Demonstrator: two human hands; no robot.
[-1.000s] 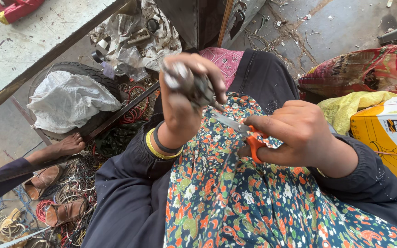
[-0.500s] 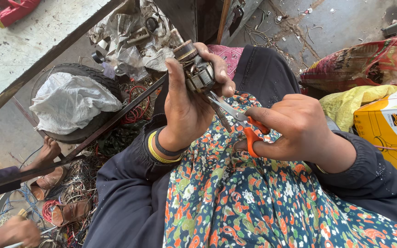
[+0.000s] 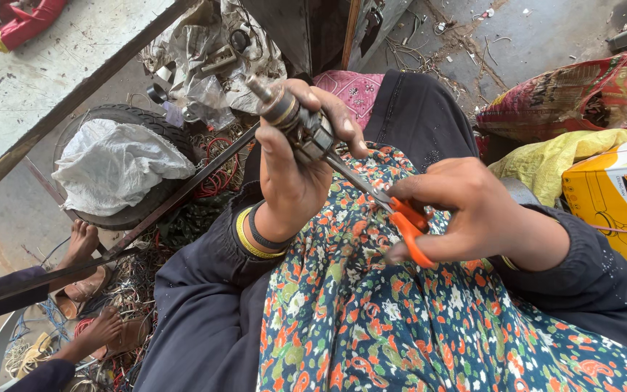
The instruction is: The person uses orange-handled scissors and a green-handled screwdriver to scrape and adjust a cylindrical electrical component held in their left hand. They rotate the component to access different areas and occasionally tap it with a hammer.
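My left hand (image 3: 295, 170) grips a small grey motor armature (image 3: 293, 122) with a metal shaft that points up and to the left. My right hand (image 3: 466, 210) holds orange-handled scissors (image 3: 400, 214), and their metal blades reach up into the armature by my left fingers. Both hands work above my lap, which is covered by a floral cloth (image 3: 400, 319). Yellow and black bangles sit on my left wrist.
A tyre (image 3: 121, 116) holding a white bag (image 3: 121, 163) lies at the left, with tangled wires and scrap metal around it. Another person's bare feet (image 3: 85, 243) rest at the lower left. A yellow box (image 3: 618, 207) and patterned sacks stand at the right.
My left hand has turned the armature so its shaft points more up-left. The scissors in my right hand have stayed at the armature, their blades pushed further in.
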